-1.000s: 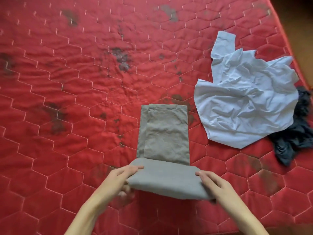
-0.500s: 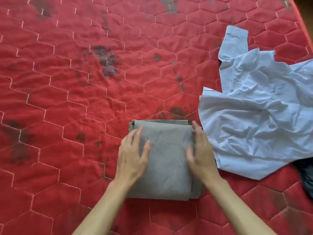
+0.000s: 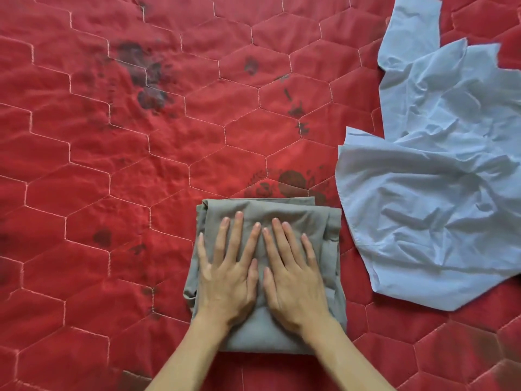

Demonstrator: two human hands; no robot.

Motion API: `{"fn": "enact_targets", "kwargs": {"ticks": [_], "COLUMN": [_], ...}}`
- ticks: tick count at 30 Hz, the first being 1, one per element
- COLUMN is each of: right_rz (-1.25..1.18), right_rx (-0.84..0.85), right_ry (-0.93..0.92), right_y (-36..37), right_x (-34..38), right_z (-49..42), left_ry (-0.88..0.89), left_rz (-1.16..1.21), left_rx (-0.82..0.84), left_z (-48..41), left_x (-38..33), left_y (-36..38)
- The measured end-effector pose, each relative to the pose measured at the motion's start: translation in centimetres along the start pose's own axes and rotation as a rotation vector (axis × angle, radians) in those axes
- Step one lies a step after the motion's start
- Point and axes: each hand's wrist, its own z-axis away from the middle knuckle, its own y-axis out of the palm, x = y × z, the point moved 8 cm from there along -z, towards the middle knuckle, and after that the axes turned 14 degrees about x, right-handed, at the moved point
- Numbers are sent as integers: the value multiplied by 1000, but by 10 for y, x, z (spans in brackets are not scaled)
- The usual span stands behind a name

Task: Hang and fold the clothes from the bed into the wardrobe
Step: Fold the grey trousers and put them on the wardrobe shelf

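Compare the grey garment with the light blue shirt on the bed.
The grey garment is folded into a compact rectangle; the light blue shirt lies spread out and crumpled. The left hand and right hand press flat on the grey garment; no hand touches the light blue shirt. The grey garment covers less of the bed than the light blue shirt. Both lie on the red quilted bed cover.
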Motion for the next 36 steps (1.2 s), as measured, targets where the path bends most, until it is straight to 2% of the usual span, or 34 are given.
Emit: {"fn": "enact_targets", "kwargs": {"ticks": [3,8,10,12,15,18,20,22,26,31,36], "right_rz": [-56,-258,-316,-386,-863,-1319,-1542,-1678,-1725,-1661,-1623], "right_rx": [-26,-95,-94,-91,-102,65,222,331,414,522,520], "right_ry": [114,591,613,553,643,710,693,663,541,375,224], "right_y": [-7,-3,0,0,-4,7,4,-13,-84,-202,-298], "right_x": [-22,-66,-71,-70,-75,-68,-53,-32,7,66,129], "right_z": [3,37,51,64,87,95,102,118,157,222,278], "left_ry": [-51,-373,-408,-442,-571,-757,-801,-755,-592,-381,-261], "left_rz": [52,245,260,273,547,895,1266,1542,1673,1708,1818], "left_rx": [15,13,15,-9,-61,144,280,430,542,581,488], "left_z": [1,28,37,46,66,84,95,110,152,220,300], "left_x": [2,24,26,25,31,48,53,43,27,14,3], "left_y": [-4,5,8,5,-9,-3,-3,-17,-85,-213,-332]}}
